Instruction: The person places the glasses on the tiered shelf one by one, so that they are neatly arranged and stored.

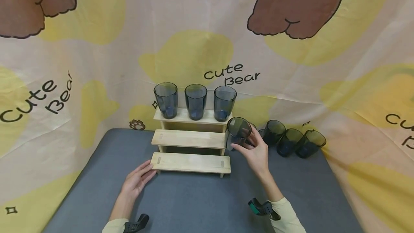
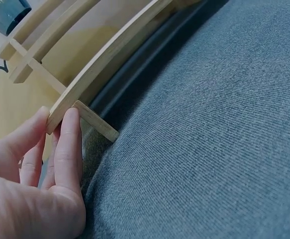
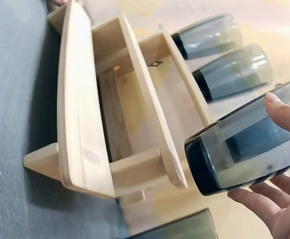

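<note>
A three-tier wooden rack [image 1: 191, 162] stands on the grey cloth, three dark tinted glasses [image 1: 196, 102] upright in a row on its top tier. At the left end of the lowest tier, my left hand [image 1: 137, 179] pinches the board, thumb and fingers on its edge, as the left wrist view [image 2: 45, 169] also shows. My right hand [image 1: 257, 152] grips another tinted glass [image 1: 238, 131] around its side. That glass is held in the air by the right end of the middle tier; in the right wrist view its thick dark base [image 3: 202, 169] points toward the rack.
Several more tinted glasses [image 1: 290, 142] stand close together at the back right of the grey tabletop [image 1: 194, 204], partly overlapping and one partly behind my right hand. A printed fabric backdrop [image 1: 181, 56] rises right behind the rack and along both sides.
</note>
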### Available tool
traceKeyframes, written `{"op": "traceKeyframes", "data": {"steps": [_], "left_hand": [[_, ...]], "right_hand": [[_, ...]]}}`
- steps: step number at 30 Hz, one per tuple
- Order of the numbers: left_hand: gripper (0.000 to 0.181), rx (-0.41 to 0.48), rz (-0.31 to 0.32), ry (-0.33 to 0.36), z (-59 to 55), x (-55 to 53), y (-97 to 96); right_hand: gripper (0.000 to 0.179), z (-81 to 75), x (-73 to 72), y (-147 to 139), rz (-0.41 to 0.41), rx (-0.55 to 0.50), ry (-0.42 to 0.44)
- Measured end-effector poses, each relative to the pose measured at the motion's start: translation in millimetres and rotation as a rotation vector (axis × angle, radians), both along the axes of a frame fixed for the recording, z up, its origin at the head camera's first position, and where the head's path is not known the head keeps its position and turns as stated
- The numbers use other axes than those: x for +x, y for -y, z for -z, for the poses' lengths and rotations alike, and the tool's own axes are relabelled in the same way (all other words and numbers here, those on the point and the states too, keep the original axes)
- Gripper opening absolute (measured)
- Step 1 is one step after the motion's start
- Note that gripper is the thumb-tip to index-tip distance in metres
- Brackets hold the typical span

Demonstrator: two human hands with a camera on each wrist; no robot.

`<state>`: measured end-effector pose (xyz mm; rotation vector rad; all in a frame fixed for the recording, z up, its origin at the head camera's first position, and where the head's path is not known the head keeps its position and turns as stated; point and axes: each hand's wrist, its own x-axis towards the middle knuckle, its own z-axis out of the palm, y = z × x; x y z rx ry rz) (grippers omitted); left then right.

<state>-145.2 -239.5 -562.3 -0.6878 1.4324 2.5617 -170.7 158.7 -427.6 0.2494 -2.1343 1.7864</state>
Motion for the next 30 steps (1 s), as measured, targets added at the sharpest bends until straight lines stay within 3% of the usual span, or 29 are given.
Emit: {"op": "traceKeyframes", "data": {"steps": [7,23,27,30], "left_hand": [[0.025,0.025,-0.007,0.007,-2.0,0.9,0.0],[0.024,0.027,-0.018,0.021,-4.1,-0.7,1.6],[0.025,0.028,-0.018,0.014,-4.0,-0.3,1.0],[0.025,0.031,-0.012,0.024,-3.0,0.9,0.4]], "right_hand": [[0.083,-3.9,-2.7,19.6,-0.027,0.046,0.005],[0.084,-10.1,-11.0,73.6,-0.13,-0.002,-0.015],[0.084,-4.3,-16.3,88.5,-0.147,0.027,-0.023],[0.087,10.1,-24.1,98.7,-0.157,0.001,-0.012]]}}
